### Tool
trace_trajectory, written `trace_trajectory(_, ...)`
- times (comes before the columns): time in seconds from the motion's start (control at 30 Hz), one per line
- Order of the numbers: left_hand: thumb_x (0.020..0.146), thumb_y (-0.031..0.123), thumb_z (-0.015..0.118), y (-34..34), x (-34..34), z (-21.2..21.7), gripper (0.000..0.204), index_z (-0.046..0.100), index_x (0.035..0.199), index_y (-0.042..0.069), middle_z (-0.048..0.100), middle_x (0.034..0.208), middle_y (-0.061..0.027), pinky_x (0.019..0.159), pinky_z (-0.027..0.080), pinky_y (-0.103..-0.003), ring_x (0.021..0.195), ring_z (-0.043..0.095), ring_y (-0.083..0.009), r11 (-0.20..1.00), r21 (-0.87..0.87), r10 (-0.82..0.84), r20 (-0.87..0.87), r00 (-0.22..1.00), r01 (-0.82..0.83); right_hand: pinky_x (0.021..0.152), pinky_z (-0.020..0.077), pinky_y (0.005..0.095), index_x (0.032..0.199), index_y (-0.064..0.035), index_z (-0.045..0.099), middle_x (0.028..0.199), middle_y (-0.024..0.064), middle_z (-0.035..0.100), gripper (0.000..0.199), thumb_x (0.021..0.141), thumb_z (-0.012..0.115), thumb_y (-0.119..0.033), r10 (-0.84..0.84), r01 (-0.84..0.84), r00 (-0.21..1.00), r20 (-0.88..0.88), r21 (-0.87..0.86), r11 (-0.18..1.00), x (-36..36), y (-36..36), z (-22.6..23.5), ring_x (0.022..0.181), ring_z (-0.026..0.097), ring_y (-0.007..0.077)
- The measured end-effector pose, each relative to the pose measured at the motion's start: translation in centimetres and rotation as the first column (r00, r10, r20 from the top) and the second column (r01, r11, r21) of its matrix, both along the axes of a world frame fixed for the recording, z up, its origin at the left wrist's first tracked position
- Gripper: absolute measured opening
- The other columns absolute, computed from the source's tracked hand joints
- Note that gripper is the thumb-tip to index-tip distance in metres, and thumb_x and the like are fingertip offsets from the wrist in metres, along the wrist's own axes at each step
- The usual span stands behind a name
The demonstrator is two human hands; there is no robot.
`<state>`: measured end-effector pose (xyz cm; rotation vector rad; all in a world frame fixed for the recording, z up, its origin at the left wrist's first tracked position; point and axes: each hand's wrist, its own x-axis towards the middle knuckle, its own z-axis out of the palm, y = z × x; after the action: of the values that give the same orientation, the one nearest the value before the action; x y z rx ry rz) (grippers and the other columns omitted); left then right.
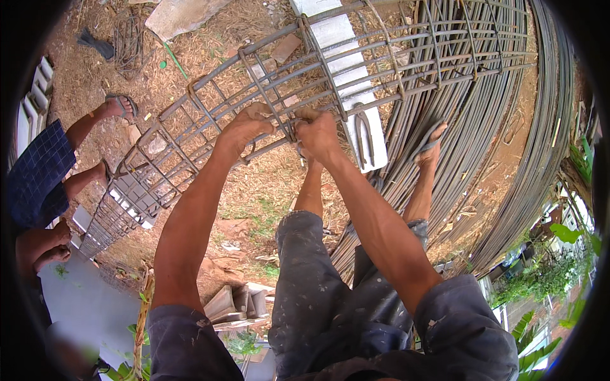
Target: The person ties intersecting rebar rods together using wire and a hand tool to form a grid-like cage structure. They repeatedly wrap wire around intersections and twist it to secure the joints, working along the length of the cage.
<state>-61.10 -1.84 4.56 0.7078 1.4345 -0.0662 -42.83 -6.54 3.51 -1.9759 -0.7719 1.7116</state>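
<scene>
Left hand (pixel 244 127): we've got it wrapped tight round a long bar of the rebar cage (pixel 330 70).
Right hand (pixel 318 134): fist closed at a stirrup joint, just beside the left (can't tell what's inside it).
Cage: lying on its side over the dirt, resting on a white block (pixel 343 63).
Right side: bundle of loose rebar (pixel 508 127).
Far left: a seated person (pixel 44 178).

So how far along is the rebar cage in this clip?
Done: the rebar cage already has long bars held in square stirrups along its length. In hand: the left hand and right hand grip one stirrup joint. Left: cannot tell which joints are tied; loose rebar bundle lies beside it.
</scene>
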Motion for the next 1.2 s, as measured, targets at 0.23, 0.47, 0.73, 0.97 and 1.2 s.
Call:
trace_trajectory(0.23, 0.077, 0.036, 0.077, 0.9, 1.5, 2.1, 0.032, 0.069, 0.088, 0.007, 0.064, 0.079, -0.0061, 0.076, 0.044, -0.034, 0.080, 0.058, -0.0186, 0.995, 0.012, -0.096, -0.117, 0.988, 0.098, 0.082, 0.0507, 0.0383, 0.109, -0.0111, 0.073, 0.108, 0.0170, 0.067, 0.031, 0.085, 0.055, -0.003, 0.243, -0.247, 0.917, 0.317, -0.028, 0.969, 0.6, 0.3, 2.2, 0.096, 0.065, 0.0321)
trace_trajectory(0.47, 0.076, 0.027, 0.075, 0.6, 1.8, 1.3, 0.033, 0.074, 0.096, 0.002, 0.070, 0.094, -0.0121, 0.086, 0.046, -0.035, 0.090, 0.063, -0.0235, 0.999, 0.015, -0.041, -0.102, 0.994, 0.043, 0.076, 0.0519, 0.0437, 0.101, -0.0137, 0.075, 0.097, 0.0159, 0.068, 0.026, 0.084, 0.056, -0.007, 0.307, -0.363, 0.849, 0.429, 0.053, 0.930, 0.8, 0.1, 1.8, 0.088, 0.065, 0.0358)
trace_trajectory(0.73, 0.072, 0.022, 0.077, 0.5, 1.3, 2.5, 0.031, 0.073, 0.091, -0.002, 0.069, 0.100, -0.0135, 0.094, 0.043, -0.033, 0.107, 0.059, -0.0262, 0.996, -0.033, 0.080, -0.035, 0.996, -0.081, 0.070, 0.0534, 0.0462, 0.083, -0.0049, 0.073, 0.079, 0.0198, 0.069, 0.017, 0.079, 0.063, -0.017, 0.497, -0.576, 0.690, 0.526, -0.018, 0.818, 0.2, 2.4, 3.3, 0.076, 0.068, 0.0368)
trace_trajectory(0.97, 0.070, 0.019, 0.076, 0.2, -0.1, 1.3, 0.022, 0.071, 0.079, 0.000, 0.069, 0.090, -0.0113, 0.090, 0.043, -0.033, 0.100, 0.060, -0.0236, 0.998, -0.061, -0.020, 0.028, 0.999, 0.021, 0.069, 0.0530, 0.0436, 0.078, 0.0003, 0.071, 0.080, 0.0210, 0.069, 0.015, 0.075, 0.064, -0.012, 0.400, -0.426, 0.882, 0.248, 0.060, 0.903, -1.3, 2.5, 1.8, 0.076, 0.068, 0.0365)
trace_trajectory(1.2, 0.072, 0.018, 0.073, -0.7, 0.8, 2.1, 0.016, 0.073, 0.076, 0.003, 0.064, 0.094, -0.0127, 0.082, 0.046, -0.040, 0.094, 0.059, -0.0248, 0.815, 0.324, -0.450, -0.170, 0.877, 0.481, 0.070, 0.0521, 0.0414, 0.079, 0.0019, 0.072, 0.080, 0.0214, 0.069, 0.015, 0.075, 0.064, -0.010, 0.286, -0.285, 0.958, -0.001, -0.090, 0.954, -0.4, 3.3, 1.6, 0.074, 0.067, 0.0356)
